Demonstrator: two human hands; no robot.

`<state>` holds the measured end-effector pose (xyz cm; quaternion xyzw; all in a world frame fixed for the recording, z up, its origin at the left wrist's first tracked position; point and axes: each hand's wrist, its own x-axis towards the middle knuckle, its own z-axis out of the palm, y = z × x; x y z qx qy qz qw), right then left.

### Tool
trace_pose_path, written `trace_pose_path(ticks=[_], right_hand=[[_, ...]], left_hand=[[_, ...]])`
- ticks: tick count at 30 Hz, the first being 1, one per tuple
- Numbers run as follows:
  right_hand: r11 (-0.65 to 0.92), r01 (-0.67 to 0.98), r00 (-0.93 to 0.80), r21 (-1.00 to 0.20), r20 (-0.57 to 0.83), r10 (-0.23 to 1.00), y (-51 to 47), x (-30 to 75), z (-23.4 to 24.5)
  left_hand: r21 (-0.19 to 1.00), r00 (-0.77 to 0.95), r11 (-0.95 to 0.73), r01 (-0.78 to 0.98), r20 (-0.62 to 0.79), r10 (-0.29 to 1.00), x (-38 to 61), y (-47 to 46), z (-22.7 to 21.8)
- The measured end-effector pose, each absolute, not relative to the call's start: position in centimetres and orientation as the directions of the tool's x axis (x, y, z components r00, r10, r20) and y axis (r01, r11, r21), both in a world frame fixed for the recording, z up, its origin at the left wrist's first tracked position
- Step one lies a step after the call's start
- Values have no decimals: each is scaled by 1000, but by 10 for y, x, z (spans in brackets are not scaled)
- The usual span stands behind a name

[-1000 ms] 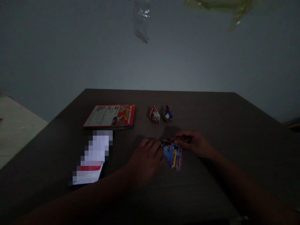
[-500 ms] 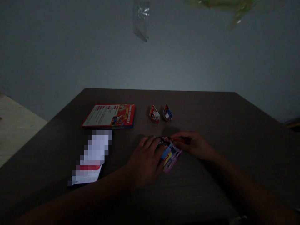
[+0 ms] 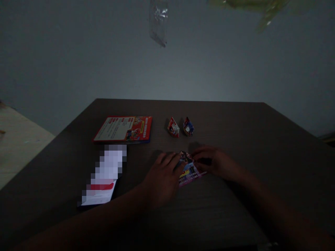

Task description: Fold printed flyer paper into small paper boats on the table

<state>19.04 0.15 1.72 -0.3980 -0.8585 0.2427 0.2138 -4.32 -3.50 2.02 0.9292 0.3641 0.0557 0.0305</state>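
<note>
A small colourful printed paper (image 3: 188,170), with a pink lower border, lies on the table between my hands. My left hand (image 3: 164,176) rests on its left side, fingers stretched out and lying flat. At its upper right edge, my right hand (image 3: 216,161) pinches the paper between thumb and fingers, and part of that edge is hidden. Just beyond stand two small folded paper pieces, a red and white one (image 3: 173,128) and a blue and red one (image 3: 188,127).
A red-edged booklet or pad (image 3: 123,129) lies at the left of the dark wooden table (image 3: 222,116). Nearer me is a phone (image 3: 104,177) with a lit, blurred screen. A clear plastic packet (image 3: 158,22) hangs on the grey wall (image 3: 104,52).
The paper has turned a little and lies flatter, its pink border now running nearer level. The red fold that showed in my right hand is no longer visible there. My left hand has barely moved.
</note>
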Motion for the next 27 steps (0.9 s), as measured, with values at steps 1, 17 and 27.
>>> trace_pose_path(ticks=[1,17,27], right_hand=[[585,575,-605,-572,185,775,1,189,17],[614,583,-693,-533,69,718,-11,184,30],[648,558,-716,-517,95,692,-13,184,31]], left_hand=[[94,732,-737,669,87,675,-43,-35,19],[172,751,-766,620,153,642,-42,-34,20],[175,744,-759,628,151,651,-40,-33,16]])
